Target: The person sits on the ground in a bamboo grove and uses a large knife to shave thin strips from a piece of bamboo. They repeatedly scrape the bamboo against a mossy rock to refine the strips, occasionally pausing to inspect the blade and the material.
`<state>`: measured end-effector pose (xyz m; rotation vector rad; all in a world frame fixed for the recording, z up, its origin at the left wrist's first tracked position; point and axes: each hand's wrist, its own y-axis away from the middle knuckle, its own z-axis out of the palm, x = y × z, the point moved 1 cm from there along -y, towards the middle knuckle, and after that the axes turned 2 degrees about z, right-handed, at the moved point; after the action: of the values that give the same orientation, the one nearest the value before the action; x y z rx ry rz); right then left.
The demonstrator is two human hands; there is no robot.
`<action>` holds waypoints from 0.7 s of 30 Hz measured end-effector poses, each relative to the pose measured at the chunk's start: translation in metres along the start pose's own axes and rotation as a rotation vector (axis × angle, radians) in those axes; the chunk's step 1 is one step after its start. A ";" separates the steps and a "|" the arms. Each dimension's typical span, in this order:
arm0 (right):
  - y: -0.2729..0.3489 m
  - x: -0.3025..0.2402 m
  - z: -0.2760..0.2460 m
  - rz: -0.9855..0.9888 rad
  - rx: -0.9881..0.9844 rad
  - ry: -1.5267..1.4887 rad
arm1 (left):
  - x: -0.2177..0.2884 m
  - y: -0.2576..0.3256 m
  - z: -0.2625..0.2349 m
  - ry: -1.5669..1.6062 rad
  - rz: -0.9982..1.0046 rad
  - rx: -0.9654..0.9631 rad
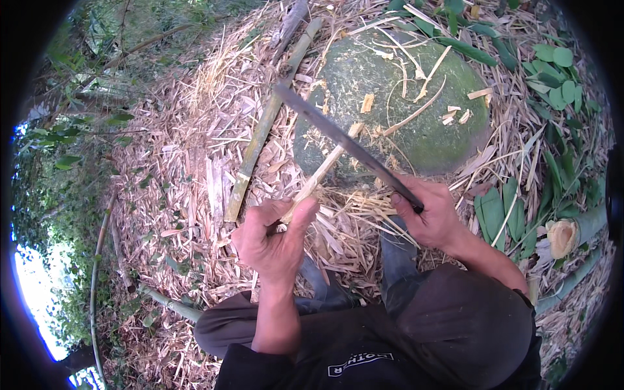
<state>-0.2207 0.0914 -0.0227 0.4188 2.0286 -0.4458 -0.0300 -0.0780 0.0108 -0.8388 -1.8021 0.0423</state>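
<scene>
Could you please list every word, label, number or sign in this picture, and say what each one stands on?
Black shirt: white printed lettering in a slanted rectangular outline, which I will not copy out; the fainter marks beside it are too small to read.
Long-bladed knife, split bamboo strip and mossy boulder: no lettering visible.

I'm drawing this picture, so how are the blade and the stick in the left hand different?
The blade is dark, while the stick is pale yellow. The blade looks longer than the part of the stick that shows. The blade points up-left from the right hand; the stick points up-right from the left hand. Both are thin, and each is held in one hand.
</scene>
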 end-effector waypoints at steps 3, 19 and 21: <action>-0.001 -0.007 0.003 -0.065 -0.031 -0.015 | 0.002 0.007 -0.002 0.010 -0.068 0.027; -0.006 -0.013 0.017 -0.113 -0.092 0.025 | 0.015 0.000 -0.012 -0.023 -0.053 -0.188; -0.008 -0.019 0.013 -0.137 -0.097 0.046 | 0.016 0.000 -0.012 -0.049 -0.031 -0.185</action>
<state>-0.2058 0.0765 -0.0103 0.2336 2.1223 -0.4228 -0.0226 -0.0736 0.0291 -0.9471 -1.8856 -0.1268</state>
